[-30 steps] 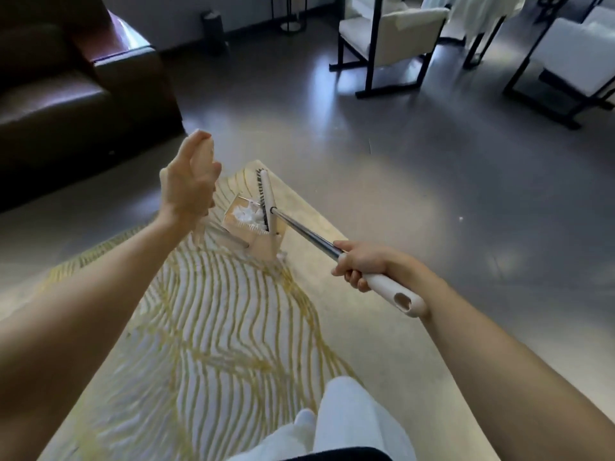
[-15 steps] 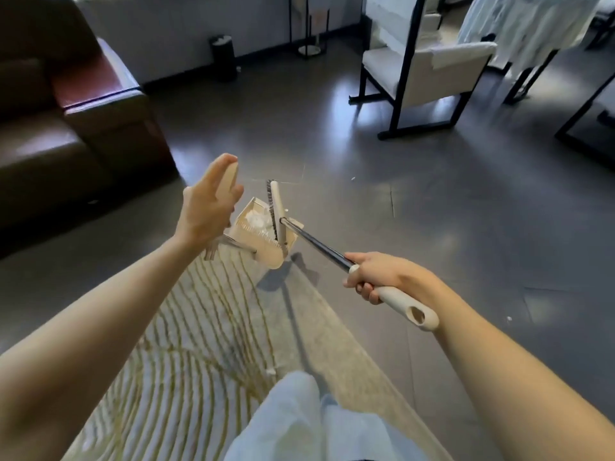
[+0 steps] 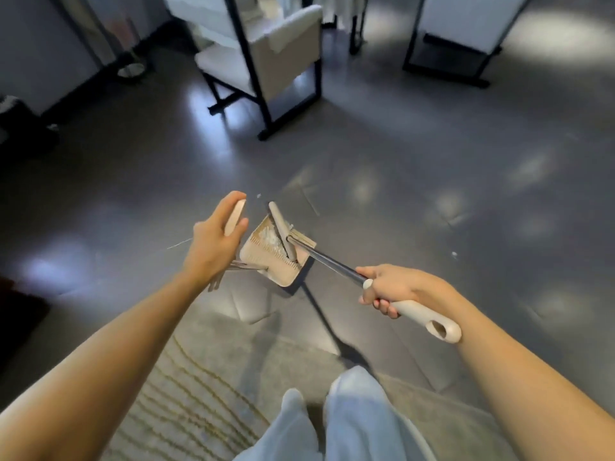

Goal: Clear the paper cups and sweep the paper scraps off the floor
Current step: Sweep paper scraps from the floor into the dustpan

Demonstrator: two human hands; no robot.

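Observation:
My left hand (image 3: 213,244) grips the beige handle of a dustpan (image 3: 266,257), which hangs above the dark floor with white paper scraps (image 3: 271,239) inside it. My right hand (image 3: 389,289) holds the broom (image 3: 332,264) by its cream grip. The metal shaft runs up and left, and the broom head (image 3: 281,227) lies across the dustpan's mouth. Two tiny white scraps (image 3: 454,254) lie on the floor, one to the right and one just beyond the dustpan. No paper cups are in view.
A pale rug with gold lines (image 3: 186,387) lies under my feet at the lower left. A white armchair on a black frame (image 3: 266,58) stands ahead, another (image 3: 459,38) at the upper right. A small dark bin (image 3: 16,118) sits at the left wall.
I have walked forward off the rug onto the dark floor, carrying dustpan and broom together. The brown sofa has left the view on the left and the armchair is closer.

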